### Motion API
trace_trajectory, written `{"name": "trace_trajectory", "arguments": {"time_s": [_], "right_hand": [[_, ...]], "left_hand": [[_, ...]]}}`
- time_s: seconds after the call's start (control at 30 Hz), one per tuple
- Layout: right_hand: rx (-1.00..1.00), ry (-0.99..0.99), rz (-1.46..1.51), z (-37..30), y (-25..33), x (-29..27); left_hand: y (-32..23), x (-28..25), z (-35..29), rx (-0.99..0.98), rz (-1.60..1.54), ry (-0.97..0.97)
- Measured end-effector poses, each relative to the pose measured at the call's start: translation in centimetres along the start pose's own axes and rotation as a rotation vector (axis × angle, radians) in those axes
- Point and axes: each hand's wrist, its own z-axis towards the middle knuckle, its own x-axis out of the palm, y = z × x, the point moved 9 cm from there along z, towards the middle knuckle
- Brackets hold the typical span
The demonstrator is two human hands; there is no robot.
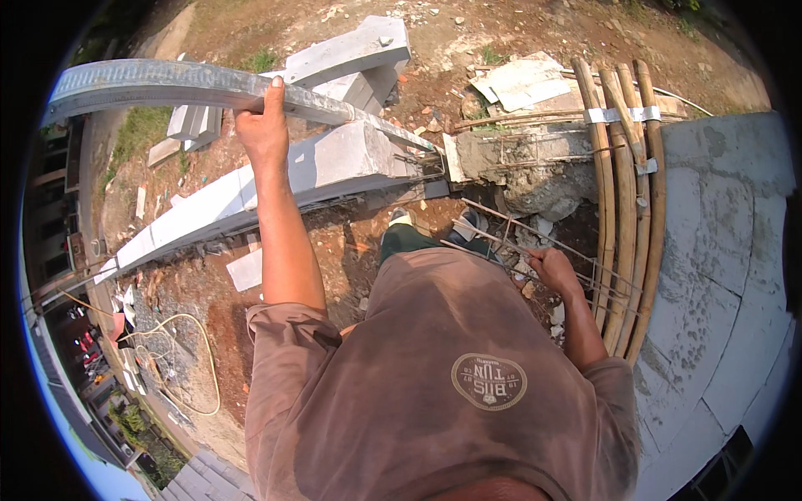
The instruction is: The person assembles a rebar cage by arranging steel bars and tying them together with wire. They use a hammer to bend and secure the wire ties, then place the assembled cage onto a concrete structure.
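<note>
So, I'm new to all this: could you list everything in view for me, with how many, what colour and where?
Long metal bar: one, silver-grey, upper left
Rod frame: one, brownish, by the feet
Low block wall: one, pale grey, left of centre
Loose blocks: several, grey, behind that wall
Bamboo poles: about four, tan, right
Large block wall: one, grey, far right
Rough concrete: one mass, grey, beside the poles
Hose: one, yellowish, lower left
Far-left background: too small to count
Shirt: one, brown, lower centre
Left hand: one, bare, gripping the bar
Right hand: one, bare, gripping the frame
</note>
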Motion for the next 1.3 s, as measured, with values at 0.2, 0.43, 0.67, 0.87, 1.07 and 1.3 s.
{"name": "trace_trajectory", "arguments": {"time_s": [0.2,0.43,0.67,0.87,1.07,1.3], "right_hand": [[-0.114,-0.194,0.004,-0.7,3.0,-3.2],[-0.334,-0.315,-0.120,0.3,9.8,-4.7],[-0.642,-0.632,-0.389,0.9,12.5,-3.3],[-0.589,-0.555,-0.321,2.1,9.5,-1.8],[-0.418,-0.347,-0.131,0.2,7.7,-4.3],[-0.007,-1.010,0.049,-3.8,-4.4,-11.4]], "left_hand": [[-4.1,-2.7,-7.4,0.304,-0.172,-0.220],[-3.6,17.8,-24.2,0.527,0.272,0.982],[6.3,22.1,-29.6,0.246,0.623,1.314],[6.0,21.8,-30.9,0.217,0.533,1.282],[5.4,21.3,-31.9,0.191,0.469,1.326],[6.1,20.6,-32.2,0.034,0.484,1.337]]}}
